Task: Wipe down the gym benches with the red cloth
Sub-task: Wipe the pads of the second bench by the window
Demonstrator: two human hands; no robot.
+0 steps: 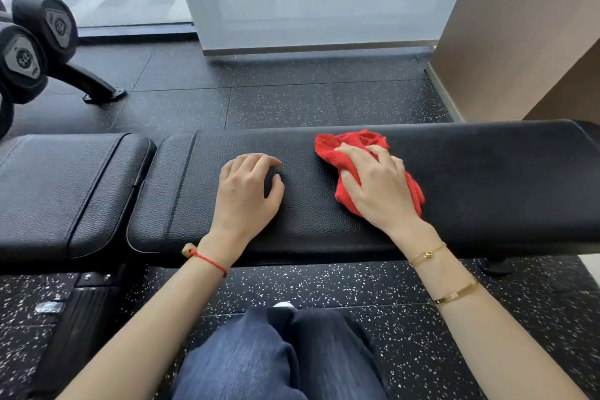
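Note:
A black padded gym bench [487, 178] runs across the view, with a separate seat pad [65, 191] at its left end. The red cloth [344, 153] lies bunched on the long pad, right of centre. My right hand [380, 185] lies on top of the cloth with its fingers curled over it, pressing it to the pad. My left hand [246, 188] rests on the bare pad to the left of the cloth, fingertips touching the leather, holding nothing.
Black dumbbells [32, 42] sit on a rack at the far left, with the rack's foot [100, 91] on the speckled rubber floor. A white pillar [308, 3] and a tan wall [519, 36] stand behind the bench. My knees [276, 357] are below the bench's near edge.

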